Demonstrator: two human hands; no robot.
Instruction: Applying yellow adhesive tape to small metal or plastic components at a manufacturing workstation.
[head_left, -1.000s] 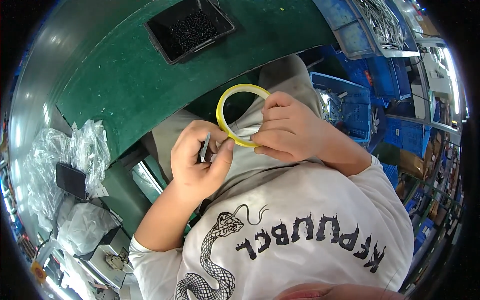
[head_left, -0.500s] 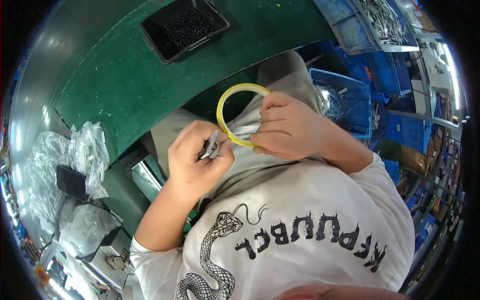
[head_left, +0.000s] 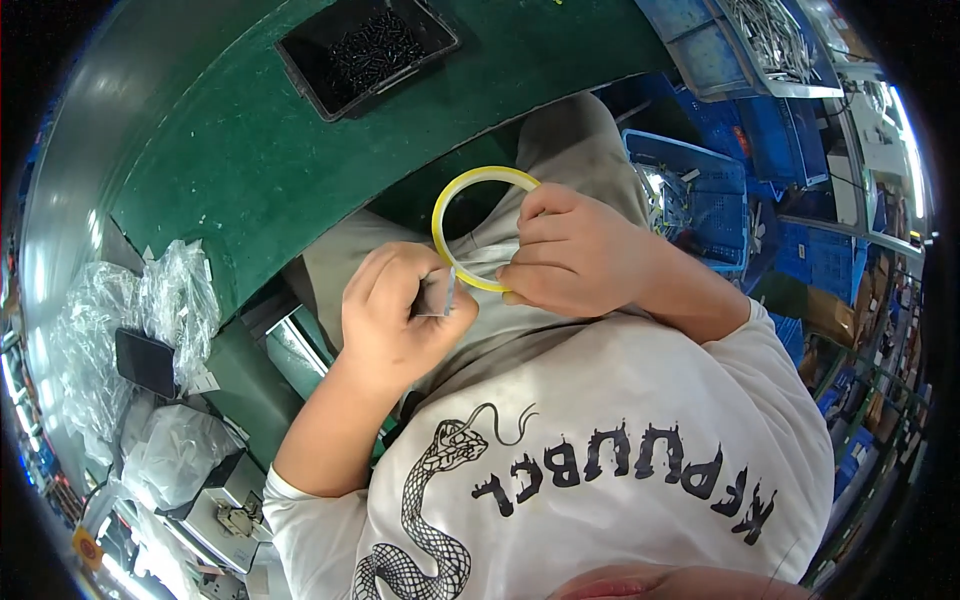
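My right hand (head_left: 590, 250) is closed on the near right side of a roll of yellow tape (head_left: 441, 222), a thin ring with a pale inner core. My left hand (head_left: 400, 315) is curled round a small bundle of thin grey metal strips (head_left: 437, 293), whose ends show between thumb and fingers. These ends lie close to the tape roll's lower left edge; whether they touch it I cannot tell. Most of the strips' length is hidden inside the left fist. Both hands are held above my lap, just in front of the white shirt.
On the green table (head_left: 230, 150) stands a black bin (head_left: 318, 85) of small black parts. A blue crate (head_left: 720, 190) with metal pieces sits to the right, below another blue bin (head_left: 700, 60) of metal rods. Clear plastic bags (head_left: 178, 300) and a black block (head_left: 146, 362) lie at left.
My left hand has turned slightly and shifted a little right, so the strips' ends point differently and look paler. The right hand and tape roll have barely moved.
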